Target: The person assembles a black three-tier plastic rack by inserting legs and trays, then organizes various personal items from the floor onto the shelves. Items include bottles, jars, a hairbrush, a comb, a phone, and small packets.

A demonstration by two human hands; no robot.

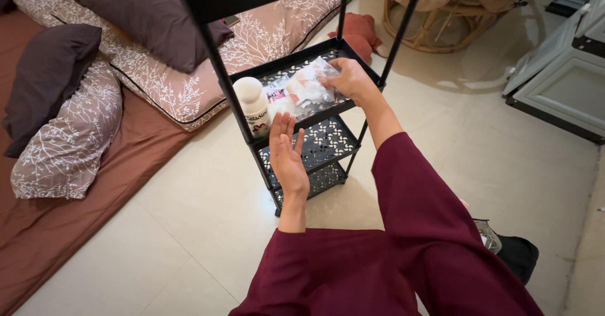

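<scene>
A black tiered shelf rack [362, 61] stands on the tiled floor in front of me. On its middle tray lie a clear plastic bag of small packets [302, 89] and a white round bottle [252, 105] at the near left corner. My right hand [351, 80] rests on the bag's right end, fingers curled onto it. My left hand [287, 158] hovers flat and empty just in front of the tray's near edge, fingers straight and pointing up, close to the bottle. Both my sleeves are dark red.
A brown mattress [57, 228] with patterned pillows [69, 139] and dark cushions [151, 13] lies at the left. A rattan chair [441, 20] stands behind the rack, a grey cabinet [561, 83] at the right. A red cloth [360, 31] lies on the floor.
</scene>
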